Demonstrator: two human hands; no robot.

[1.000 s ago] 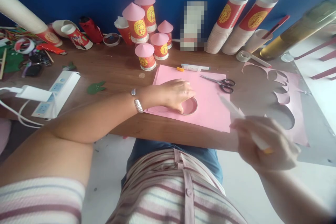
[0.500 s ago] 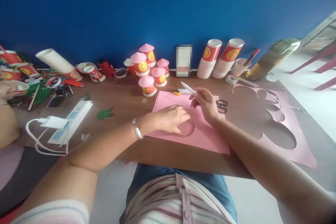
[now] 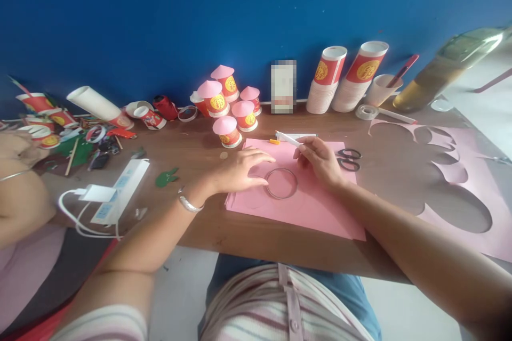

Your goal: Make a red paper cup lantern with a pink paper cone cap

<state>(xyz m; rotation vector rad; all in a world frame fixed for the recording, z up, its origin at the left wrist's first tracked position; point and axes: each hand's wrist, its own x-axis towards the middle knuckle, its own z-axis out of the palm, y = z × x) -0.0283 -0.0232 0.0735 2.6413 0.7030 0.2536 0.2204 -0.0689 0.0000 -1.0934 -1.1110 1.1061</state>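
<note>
My left hand [image 3: 239, 169] lies flat with fingers stretched out on the pink paper sheet [image 3: 312, 202], just left of a thin clear ring [image 3: 281, 183] that rests on the sheet. A silver bracelet [image 3: 186, 203] sits on that wrist. My right hand [image 3: 320, 160] is closed round a white pen [image 3: 288, 139], whose tip points up and to the left, above the ring. Black-handled scissors [image 3: 349, 159] lie right beside the right hand at the sheet's far edge.
Small red cups with pink cone lids [image 3: 228, 109] stand behind the sheet. Two tall cup stacks [image 3: 348, 82] lean on the blue wall. A cut-out pink sheet [image 3: 448, 170] lies right, a white power strip [image 3: 116, 192] left. Another person's arm [image 3: 20, 192] is at far left.
My left hand has slid left off the ring and flattened, leaving the ring uncovered. My right hand came in from the lower right with the pen and now holds it above the ring.
</note>
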